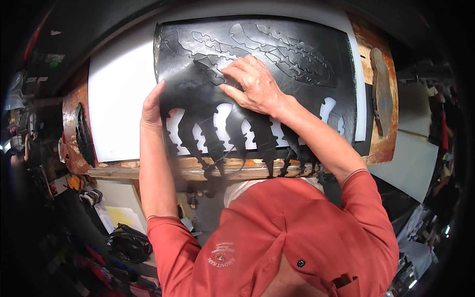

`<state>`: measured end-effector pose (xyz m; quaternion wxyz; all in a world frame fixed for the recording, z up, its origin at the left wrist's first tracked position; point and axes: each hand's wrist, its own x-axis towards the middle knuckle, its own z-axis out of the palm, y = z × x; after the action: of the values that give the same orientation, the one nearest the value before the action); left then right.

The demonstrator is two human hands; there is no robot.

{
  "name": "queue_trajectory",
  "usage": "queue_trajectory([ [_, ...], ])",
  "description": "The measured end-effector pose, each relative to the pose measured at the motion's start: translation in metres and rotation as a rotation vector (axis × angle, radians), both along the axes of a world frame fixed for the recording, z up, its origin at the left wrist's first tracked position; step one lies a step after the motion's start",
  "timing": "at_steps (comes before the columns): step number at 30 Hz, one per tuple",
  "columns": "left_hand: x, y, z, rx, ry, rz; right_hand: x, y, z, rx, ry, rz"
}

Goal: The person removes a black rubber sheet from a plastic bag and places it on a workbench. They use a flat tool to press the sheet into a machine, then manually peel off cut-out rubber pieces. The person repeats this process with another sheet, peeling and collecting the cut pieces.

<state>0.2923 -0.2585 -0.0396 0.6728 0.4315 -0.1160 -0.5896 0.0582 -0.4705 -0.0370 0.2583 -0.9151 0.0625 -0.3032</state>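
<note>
Bent fingers of the right hand (253,85) down on the black sheet (188,94), thumb parted from forefinger with a gap between, tips just beside a notched cut piece (207,72) with a slightly raised edge. Fingers of the left hand (152,105) straight and pressed together at the sheet's left edge; thumb hidden, so hard to tell whether gripping.

Spread across the bench (232,171), under both hands: the same sheet, scored with wavy, notched outlines in its far part. In its near part, open holes with white showing through; between them, ragged strips hanging over the near edge. Beneath, and reaching farther left, a white board (121,99).

At the far right, on a rusty plate (390,143), a long curved brown bar (381,91); at the left end, a dark ridged strip (84,133).

Below, to the near left, a black plastic bag (128,242), contents impossible to make out, beside white and yellow papers (118,218). Nearest of all, a red shirt (282,218) with a pale round emblem (221,255), ringed by printed lettering, and a chest pocket (346,283), dark inside.
</note>
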Motion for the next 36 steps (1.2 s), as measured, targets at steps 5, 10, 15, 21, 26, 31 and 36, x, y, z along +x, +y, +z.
queue_trajectory([
  [5,-0.012,-0.014,-0.005,-0.186,0.171,0.025,0.008,0.008,-0.010,-0.101,-0.015,-0.038],
  [10,-0.031,-0.015,-0.004,-0.154,0.202,0.259,0.017,0.009,-0.016,0.002,-0.041,-0.088],
  [15,-0.035,-0.017,0.015,-0.048,0.083,0.251,0.023,0.012,-0.016,-0.100,-0.022,-0.129],
  [21,-0.064,-0.023,0.056,0.335,-1.079,0.727,0.016,-0.012,-0.004,0.660,-0.053,-0.168],
  [26,-0.128,-0.052,0.057,0.190,-0.797,0.356,0.017,-0.028,0.019,0.936,-0.139,-0.076],
  [31,-0.157,-0.100,0.038,0.074,-0.449,0.304,0.011,-0.028,0.030,0.804,0.043,-0.077],
  [36,-0.157,-0.111,0.033,-0.009,-0.377,0.346,-0.007,-0.030,0.025,0.123,-0.151,-0.010],
])
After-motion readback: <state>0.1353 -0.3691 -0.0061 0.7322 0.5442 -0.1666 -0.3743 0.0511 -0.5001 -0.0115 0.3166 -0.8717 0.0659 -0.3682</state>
